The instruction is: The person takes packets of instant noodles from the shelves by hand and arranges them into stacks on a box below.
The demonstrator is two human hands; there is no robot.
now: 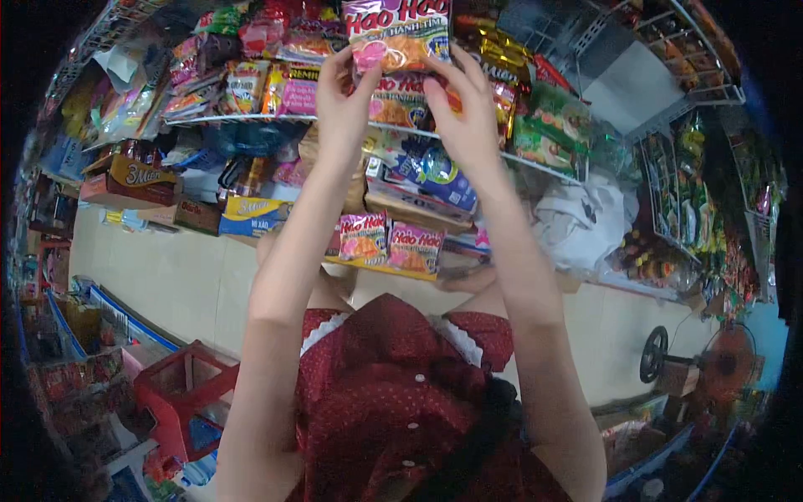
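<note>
Both arms reach forward to a wire shelf. Between my left hand [345,88] and my right hand [462,96] is a pink-and-white Hao Hao instant noodle packet [400,38], gripped at its lower corners and held upright. Just below it, another Hao Hao packet [398,102] stands at the shelf's front, partly behind my wrists. Down on the floor between my legs, a yellow-edged box [381,269] holds Hao Hao packets [416,249] in its open top.
The white wire shelf [242,119] carries many snack and noodle packets. Cartons [138,180] stand below on the left, a white plastic bag [585,222] on the right. A red stool [184,393] is at lower left, a fan [728,360] at right.
</note>
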